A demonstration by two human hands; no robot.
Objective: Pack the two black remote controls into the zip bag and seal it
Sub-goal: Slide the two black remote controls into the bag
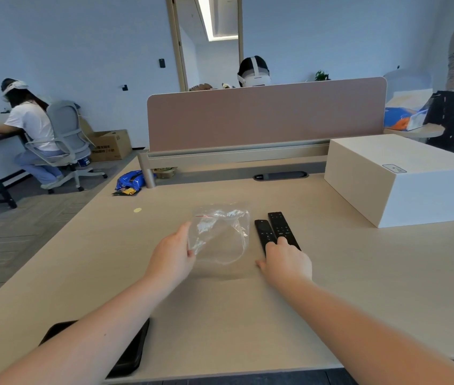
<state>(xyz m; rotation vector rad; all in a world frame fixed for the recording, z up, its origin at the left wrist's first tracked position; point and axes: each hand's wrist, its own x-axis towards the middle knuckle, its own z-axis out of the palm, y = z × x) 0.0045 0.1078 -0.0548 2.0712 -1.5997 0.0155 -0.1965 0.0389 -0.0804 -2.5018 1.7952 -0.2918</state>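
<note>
Left hand [171, 255] pinches left edge of clear zip bag [220, 234], bag lifted off desk [331, 287]. Right hand [286, 259] rests fingers on near ends of two black remotes: shorter remote [264, 232], longer remote [282, 226], side by side, right of bag. Grip unclear.

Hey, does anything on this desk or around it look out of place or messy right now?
On the desk, nothing odd: the zip bag is crumpled but intact, and both remotes lie side by side. Off the desk's far left corner, a blue packet lies on the floor, looking dropped.
</note>
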